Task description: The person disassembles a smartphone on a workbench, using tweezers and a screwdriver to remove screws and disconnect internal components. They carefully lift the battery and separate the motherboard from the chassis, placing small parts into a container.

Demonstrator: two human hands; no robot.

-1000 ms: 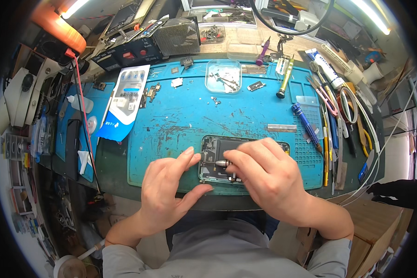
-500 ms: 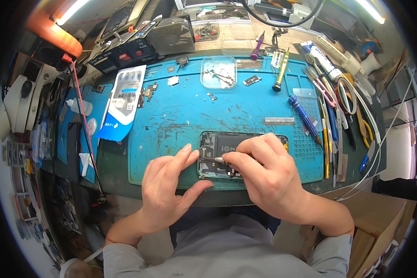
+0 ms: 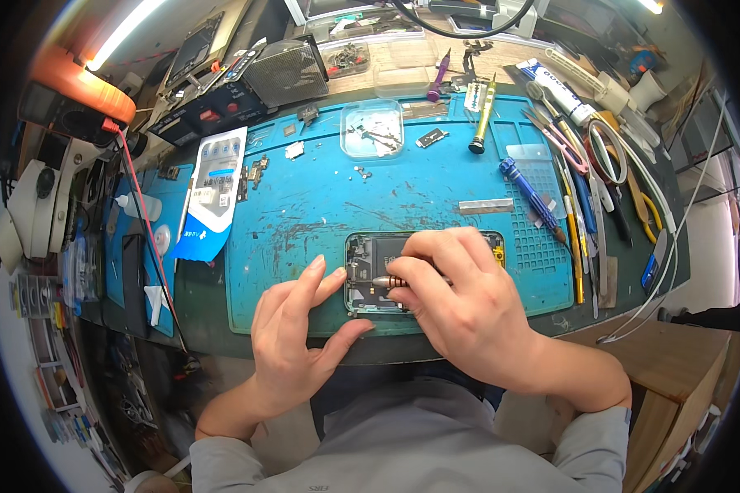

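While one opened phone (image 3: 358,267) lies just below the frame's centre, one silver-tipped tool (image 3: 384,281) points left over it, pinched by the curled right hand (image 3: 469,289). One left hand (image 3: 292,338), grasping nothing, stands at the phone's left end, fingers raised, thumb spread rightward; whether it touches is unclear.

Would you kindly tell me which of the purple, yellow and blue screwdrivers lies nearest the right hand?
The blue screwdriver, beyond the right hand and rightward; the yellow screwdriver and purple screwdriver both lie farther back.

Lettering — blue-white packet (image 3: 212,185), tube (image 3: 557,90), grey shirt (image 3: 419,440)
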